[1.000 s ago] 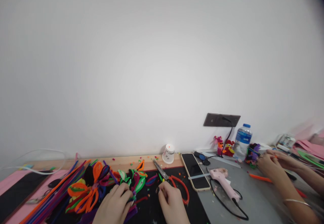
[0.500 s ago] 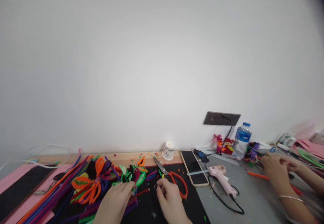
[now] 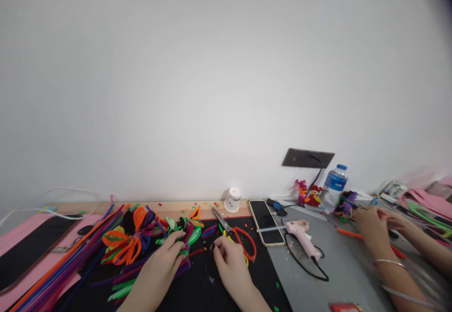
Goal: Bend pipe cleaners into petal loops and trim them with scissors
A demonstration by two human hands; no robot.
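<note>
"One question first: how is the left hand (image 3: 164,258) placed?"

"Fingers bent, tips at the green fuzzy-stem loops (image 3: 195,236) on the black mat (image 3: 197,293). Whether it grips one cannot be told. The right hand (image 3: 228,258) is curled, thumb near forefinger, beside a curved yellow piece (image 3: 246,260); its grasp is hidden too."

"What handling suits these loops?"

"Light fingertips, probably; fuzzy stems kink easily. The left hand could steady while the right does the finer work."

"And just beyond?"

"Orange fuzzy petal loops (image 3: 133,244) lie left of the left hand, best kept uncrushed. Metal scissors with red handles (image 3: 228,228) lie next to the right hand, so its fingers should mind the blades."

"Farther out?"

"An upturned white paper cup (image 3: 232,201), then a pink glue gun (image 3: 304,240) on the grey tabletop (image 3: 349,265); its black cord deserves clearance."
</note>
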